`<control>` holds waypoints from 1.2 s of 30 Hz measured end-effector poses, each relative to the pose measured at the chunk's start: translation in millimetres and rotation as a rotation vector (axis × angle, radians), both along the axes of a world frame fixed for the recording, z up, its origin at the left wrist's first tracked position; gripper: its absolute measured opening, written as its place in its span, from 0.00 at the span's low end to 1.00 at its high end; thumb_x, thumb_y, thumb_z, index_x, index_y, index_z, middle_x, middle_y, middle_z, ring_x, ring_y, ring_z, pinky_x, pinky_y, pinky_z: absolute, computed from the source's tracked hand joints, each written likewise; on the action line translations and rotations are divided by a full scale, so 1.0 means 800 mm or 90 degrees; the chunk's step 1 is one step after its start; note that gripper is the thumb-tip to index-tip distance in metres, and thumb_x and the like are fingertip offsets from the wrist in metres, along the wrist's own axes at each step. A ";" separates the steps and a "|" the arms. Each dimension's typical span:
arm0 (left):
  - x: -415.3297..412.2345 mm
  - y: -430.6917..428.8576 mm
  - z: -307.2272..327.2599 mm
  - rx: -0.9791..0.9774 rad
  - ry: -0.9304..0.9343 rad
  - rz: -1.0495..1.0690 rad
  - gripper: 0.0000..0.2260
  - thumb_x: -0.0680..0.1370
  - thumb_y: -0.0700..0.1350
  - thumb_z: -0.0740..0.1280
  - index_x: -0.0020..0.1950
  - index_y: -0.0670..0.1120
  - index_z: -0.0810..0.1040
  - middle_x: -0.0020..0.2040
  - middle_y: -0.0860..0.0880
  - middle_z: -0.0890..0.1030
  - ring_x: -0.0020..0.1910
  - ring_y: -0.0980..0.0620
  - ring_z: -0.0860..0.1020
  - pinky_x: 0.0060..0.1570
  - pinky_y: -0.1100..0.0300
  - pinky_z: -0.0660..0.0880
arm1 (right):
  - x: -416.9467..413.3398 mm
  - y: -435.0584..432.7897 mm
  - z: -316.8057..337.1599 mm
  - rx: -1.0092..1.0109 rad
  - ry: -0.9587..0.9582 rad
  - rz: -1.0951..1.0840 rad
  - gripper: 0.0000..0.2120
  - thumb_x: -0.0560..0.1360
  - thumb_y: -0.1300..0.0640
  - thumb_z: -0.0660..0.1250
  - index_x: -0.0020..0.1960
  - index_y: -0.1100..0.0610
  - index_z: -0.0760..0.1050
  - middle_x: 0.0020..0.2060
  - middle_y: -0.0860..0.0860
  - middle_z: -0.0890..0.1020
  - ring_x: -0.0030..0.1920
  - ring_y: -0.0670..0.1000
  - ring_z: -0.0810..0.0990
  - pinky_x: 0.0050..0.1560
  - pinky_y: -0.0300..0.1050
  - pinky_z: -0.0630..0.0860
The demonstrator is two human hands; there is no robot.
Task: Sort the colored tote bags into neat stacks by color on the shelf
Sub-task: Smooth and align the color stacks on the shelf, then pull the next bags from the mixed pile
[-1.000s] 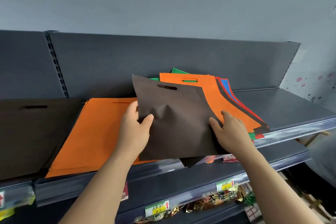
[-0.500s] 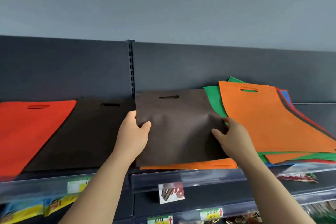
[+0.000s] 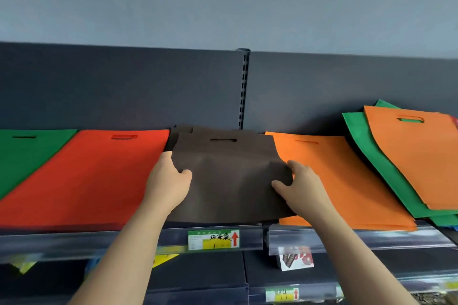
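Observation:
A brown tote bag [image 3: 228, 176] lies over the brown stack in the middle of the shelf. My left hand [image 3: 168, 181] pinches its left edge and my right hand [image 3: 302, 188] pinches its right edge. To the left lie a red stack [image 3: 99, 176] and a green stack [image 3: 27, 151]. An orange stack [image 3: 342, 181] sits to the right. Further right is a mixed pile with an orange bag [image 3: 416, 156] on top of green bags [image 3: 366, 146].
The dark shelf back panel [image 3: 124, 91] rises behind the bags. A clear price rail [image 3: 99, 240] with a green and yellow label [image 3: 213, 240] runs along the shelf front. Lower shelves with goods and tags sit below.
Both hands have carried the brown bag left, off the orange stack and onto the brown stack. The view has swung left, showing the red and green stacks.

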State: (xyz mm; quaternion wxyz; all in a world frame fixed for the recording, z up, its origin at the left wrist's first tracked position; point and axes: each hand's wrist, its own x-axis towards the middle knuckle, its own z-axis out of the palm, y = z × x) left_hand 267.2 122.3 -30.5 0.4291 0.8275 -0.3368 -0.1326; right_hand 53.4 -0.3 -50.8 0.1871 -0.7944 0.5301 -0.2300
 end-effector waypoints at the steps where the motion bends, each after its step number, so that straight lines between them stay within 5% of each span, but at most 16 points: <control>1: 0.010 0.004 -0.004 0.031 -0.017 0.012 0.19 0.76 0.41 0.64 0.67 0.44 0.68 0.58 0.46 0.77 0.53 0.44 0.76 0.45 0.56 0.71 | 0.010 0.004 -0.001 0.001 0.009 0.007 0.16 0.74 0.52 0.66 0.60 0.56 0.71 0.51 0.52 0.74 0.45 0.52 0.71 0.42 0.43 0.65; 6: 0.037 0.017 -0.019 0.125 -0.093 0.027 0.24 0.78 0.44 0.65 0.71 0.39 0.65 0.67 0.40 0.71 0.66 0.42 0.69 0.62 0.54 0.65 | 0.043 0.016 -0.008 0.002 0.069 0.021 0.15 0.76 0.50 0.64 0.59 0.57 0.72 0.53 0.55 0.75 0.50 0.56 0.74 0.46 0.45 0.70; 13: 0.043 0.020 -0.028 0.202 -0.258 0.000 0.19 0.78 0.47 0.65 0.66 0.39 0.70 0.62 0.40 0.74 0.61 0.40 0.71 0.61 0.52 0.66 | 0.049 0.025 -0.010 -0.072 0.207 0.040 0.15 0.78 0.48 0.59 0.56 0.57 0.75 0.54 0.53 0.77 0.56 0.57 0.71 0.55 0.48 0.69; 16: 0.038 0.018 -0.031 0.182 -0.301 0.006 0.21 0.78 0.48 0.64 0.69 0.41 0.69 0.64 0.41 0.73 0.61 0.40 0.71 0.61 0.51 0.66 | 0.039 0.028 -0.004 -0.104 0.167 0.043 0.11 0.77 0.50 0.60 0.50 0.56 0.75 0.53 0.52 0.78 0.55 0.57 0.72 0.53 0.48 0.70; 19: 0.016 0.009 -0.024 0.124 -0.321 -0.008 0.21 0.78 0.48 0.64 0.69 0.41 0.69 0.64 0.42 0.74 0.61 0.41 0.71 0.61 0.52 0.67 | 0.016 0.026 0.008 -0.143 0.130 0.027 0.15 0.77 0.51 0.61 0.58 0.59 0.76 0.58 0.53 0.78 0.58 0.57 0.73 0.57 0.49 0.70; 23: -0.035 -0.016 -0.012 0.058 -0.370 -0.062 0.19 0.78 0.48 0.63 0.68 0.43 0.71 0.62 0.45 0.76 0.59 0.44 0.72 0.58 0.52 0.69 | -0.038 0.013 0.020 -0.178 0.108 -0.009 0.19 0.78 0.52 0.61 0.67 0.58 0.71 0.65 0.52 0.75 0.65 0.55 0.71 0.63 0.48 0.67; 30: -0.171 -0.085 0.002 -0.025 -0.392 -0.201 0.15 0.80 0.49 0.61 0.64 0.46 0.74 0.59 0.50 0.77 0.58 0.50 0.73 0.57 0.57 0.70 | -0.179 -0.037 0.032 -0.187 0.085 -0.129 0.15 0.77 0.55 0.63 0.60 0.61 0.76 0.60 0.55 0.78 0.60 0.57 0.75 0.56 0.49 0.71; 36: -0.304 -0.164 0.006 -0.061 -0.389 -0.311 0.15 0.80 0.48 0.58 0.65 0.46 0.73 0.60 0.49 0.77 0.60 0.49 0.71 0.58 0.57 0.69 | -0.322 -0.099 0.033 -0.162 0.130 -0.225 0.19 0.78 0.55 0.61 0.66 0.60 0.73 0.65 0.54 0.75 0.63 0.57 0.73 0.58 0.48 0.70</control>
